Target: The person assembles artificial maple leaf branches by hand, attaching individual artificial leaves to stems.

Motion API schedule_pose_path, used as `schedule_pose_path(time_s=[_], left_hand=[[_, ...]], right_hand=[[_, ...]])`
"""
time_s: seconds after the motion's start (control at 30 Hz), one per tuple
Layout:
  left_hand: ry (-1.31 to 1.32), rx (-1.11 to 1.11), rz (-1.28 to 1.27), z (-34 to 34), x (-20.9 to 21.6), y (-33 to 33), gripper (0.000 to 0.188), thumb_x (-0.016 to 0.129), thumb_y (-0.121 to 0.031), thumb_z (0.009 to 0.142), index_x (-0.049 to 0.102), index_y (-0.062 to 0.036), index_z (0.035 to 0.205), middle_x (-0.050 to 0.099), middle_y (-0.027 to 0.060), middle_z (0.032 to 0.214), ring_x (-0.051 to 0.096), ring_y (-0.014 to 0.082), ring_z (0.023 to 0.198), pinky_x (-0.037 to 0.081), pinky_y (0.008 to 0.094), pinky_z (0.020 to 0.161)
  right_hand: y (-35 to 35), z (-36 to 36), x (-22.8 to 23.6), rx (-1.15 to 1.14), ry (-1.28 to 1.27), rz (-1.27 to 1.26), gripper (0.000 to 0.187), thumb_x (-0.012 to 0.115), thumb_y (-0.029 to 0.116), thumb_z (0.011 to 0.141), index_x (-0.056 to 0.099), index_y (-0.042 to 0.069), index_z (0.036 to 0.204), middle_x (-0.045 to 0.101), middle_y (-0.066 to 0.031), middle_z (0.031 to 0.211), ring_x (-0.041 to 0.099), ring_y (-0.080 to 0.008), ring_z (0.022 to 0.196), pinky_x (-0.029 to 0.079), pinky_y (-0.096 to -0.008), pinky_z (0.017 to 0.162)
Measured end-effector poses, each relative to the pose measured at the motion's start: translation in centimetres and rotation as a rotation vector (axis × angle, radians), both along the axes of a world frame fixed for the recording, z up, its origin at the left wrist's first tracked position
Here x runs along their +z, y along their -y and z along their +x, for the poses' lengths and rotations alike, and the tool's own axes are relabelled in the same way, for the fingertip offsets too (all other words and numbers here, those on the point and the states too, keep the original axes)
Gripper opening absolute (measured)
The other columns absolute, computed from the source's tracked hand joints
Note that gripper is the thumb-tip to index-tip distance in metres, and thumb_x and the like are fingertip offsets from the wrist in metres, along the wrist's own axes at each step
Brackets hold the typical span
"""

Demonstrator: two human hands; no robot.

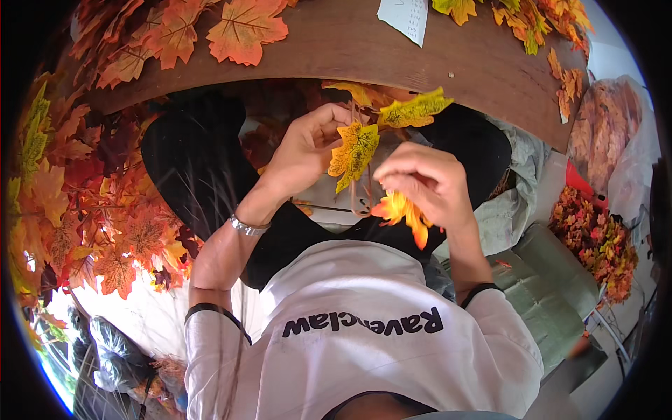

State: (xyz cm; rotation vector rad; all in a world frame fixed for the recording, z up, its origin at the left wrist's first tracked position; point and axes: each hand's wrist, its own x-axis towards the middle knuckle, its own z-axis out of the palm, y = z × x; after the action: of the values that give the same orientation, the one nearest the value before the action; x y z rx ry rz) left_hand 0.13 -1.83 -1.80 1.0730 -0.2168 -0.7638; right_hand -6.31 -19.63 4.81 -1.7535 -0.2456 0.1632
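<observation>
My left hand (306, 145) holds a thin brown stem (358, 189) with yellow artificial maple leaves (355, 152) on it, over my lap. A second yellow leaf (416, 109) juts up to the right of that hand. My right hand (425, 183) is closed on an orange artificial leaf (404, 212) just below and right of the yellow ones. The two hands are close together, almost touching. A silver bracelet (248, 225) sits on my left wrist.
A brown wooden table (350, 42) curves across the top, with orange leaves (245, 28) and a white paper (406, 15) on it. A big heap of orange and red leaves (91, 210) lies to my left. Grey bags (553, 280) and a leaf-filled container (595, 238) stand at right.
</observation>
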Motion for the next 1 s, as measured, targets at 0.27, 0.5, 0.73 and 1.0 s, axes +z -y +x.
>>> schedule_pose_path(time_s=[0.27,0.5,0.73,1.0], left_hand=[[0.489,0.118,0.309,-0.7,-0.9,0.2,0.024,0.063,-0.002,0.068,0.057,0.0001,0.092,0.063,0.0105,0.082,0.06,0.0125,0.075,0.047,0.0259,0.067],[0.069,-0.032,0.263,-0.4,-0.9,-0.4,0.015,0.052,0.004,0.082,0.05,0.0014,0.096,0.058,0.0043,0.087,0.054,0.0076,0.08,0.045,0.0212,0.069],[-0.212,0.013,-0.046,0.4,-0.4,-0.6,0.014,0.056,-0.007,0.084,0.051,-0.0016,0.096,0.058,0.0025,0.082,0.052,0.0073,0.073,0.04,0.0205,0.065],[-0.146,-0.016,-0.075,0.5,-0.2,-0.7,0.019,0.056,-0.006,0.084,0.048,-0.0015,0.102,0.056,0.0018,0.081,0.05,0.0073,0.072,0.04,0.0205,0.065]], right_hand=[[-3.4,0.8,-2.0,-0.079,0.096,-0.085,0.01,0.06,0.002,0.079,0.061,-0.003,0.087,0.062,-0.0097,0.083,0.058,-0.0153,0.07,0.045,-0.0237,0.064],[-2.5,0.6,-3.8,-0.232,-0.129,-0.051,0.011,0.061,0.004,0.079,0.063,-0.002,0.089,0.061,-0.0086,0.073,0.056,-0.0118,0.065,0.044,-0.0228,0.061],[-2.2,0.6,-5.6,-0.344,-0.177,0.119,0.017,0.06,0.0,0.08,0.057,-0.004,0.096,0.061,-0.0054,0.082,0.057,-0.0091,0.075,0.045,-0.0216,0.071],[-2.5,0.5,-4.7,-0.258,-0.114,0.076,0.021,0.062,-0.001,0.077,0.05,-0.001,0.094,0.062,-0.0084,0.08,0.06,-0.0108,0.076,0.047,-0.0235,0.071]])
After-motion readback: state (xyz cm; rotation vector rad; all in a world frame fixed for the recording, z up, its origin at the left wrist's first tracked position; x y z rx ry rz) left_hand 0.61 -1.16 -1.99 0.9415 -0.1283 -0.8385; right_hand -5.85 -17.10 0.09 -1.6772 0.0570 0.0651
